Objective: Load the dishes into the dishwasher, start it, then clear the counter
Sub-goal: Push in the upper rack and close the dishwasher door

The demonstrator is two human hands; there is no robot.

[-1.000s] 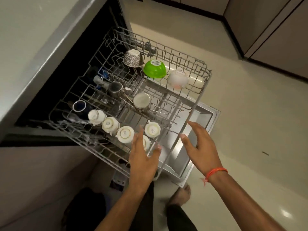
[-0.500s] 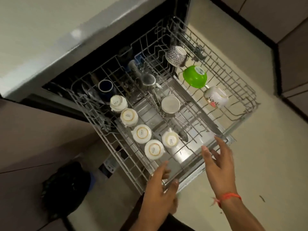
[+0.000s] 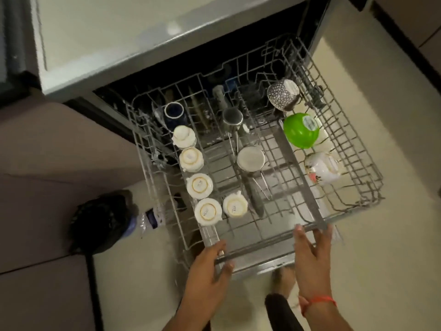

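Note:
The dishwasher's upper wire rack (image 3: 372,177) is pulled out over the floor. It holds several upturned white cups (image 3: 199,186), a blue mug (image 3: 174,113), two steel cups (image 3: 250,158), a patterned bowl (image 3: 282,94), a green bowl (image 3: 301,130) and a floral white cup (image 3: 322,168). My left hand (image 3: 207,268) lies at the rack's front rail (image 3: 262,244), fingers above it and thumb just under it. My right hand (image 3: 312,256) touches the same rail further right with straight fingers.
The grey counter top (image 3: 119,32) overhangs the dishwasher opening at the top. The open dishwasher door (image 3: 257,271) lies under the rack. A black bag (image 3: 102,220) sits on the floor to the left. My foot (image 3: 284,280) stands below the door edge. Cabinets line the upper right.
Both hands have come from just short of the rack onto its front rail. The view has swung so the rack now faces me squarely.

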